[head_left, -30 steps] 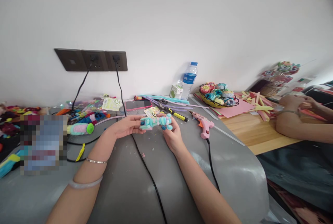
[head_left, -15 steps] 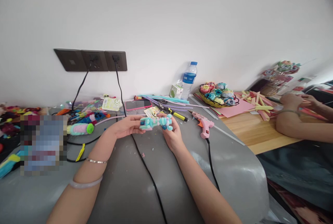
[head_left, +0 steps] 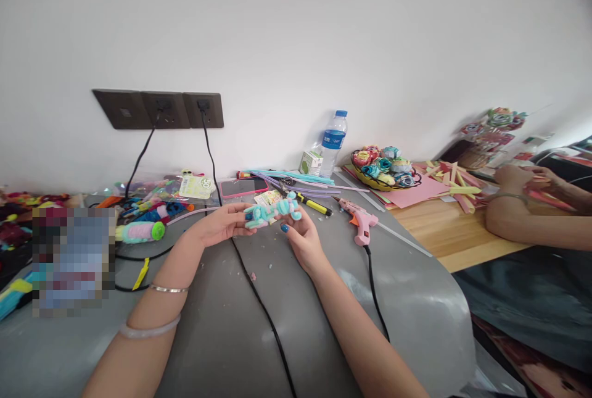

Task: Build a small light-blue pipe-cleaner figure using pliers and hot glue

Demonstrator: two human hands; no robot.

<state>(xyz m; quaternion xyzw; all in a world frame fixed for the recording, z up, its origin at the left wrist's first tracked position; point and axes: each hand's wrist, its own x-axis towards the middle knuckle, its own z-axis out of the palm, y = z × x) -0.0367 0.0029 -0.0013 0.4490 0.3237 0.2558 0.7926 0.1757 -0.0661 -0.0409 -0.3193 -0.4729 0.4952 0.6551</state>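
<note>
A small fuzzy pipe-cleaner figure [head_left: 261,215], turquoise with some pink, is held above the grey table between both hands. My left hand [head_left: 225,225] is closed on its left end, thumb below and fingers behind. At the right end, my right hand [head_left: 305,239] has its fingers behind the figure, partly hidden by it. The blue-nailed right thumb shows just below the figure. To the right of my hands lies a pink hot glue gun [head_left: 365,225] with a clear glue stick in its back. Behind the right hand is a yellow-and-black cutter-like tool [head_left: 316,205].
Black cables [head_left: 261,302] cross the table [head_left: 222,348]. Behind are a phone [head_left: 244,187], pipe cleaners [head_left: 296,177], a water bottle [head_left: 333,142] and a basket of paper flowers [head_left: 386,185]. Pipe-cleaner pieces [head_left: 141,231] crowd the left. Another person's arms [head_left: 520,219] rest at right.
The figure has tilted, its right end rising a little. My right thumb has come away from the figure's front and now shows below it. The view has shifted slightly.
</note>
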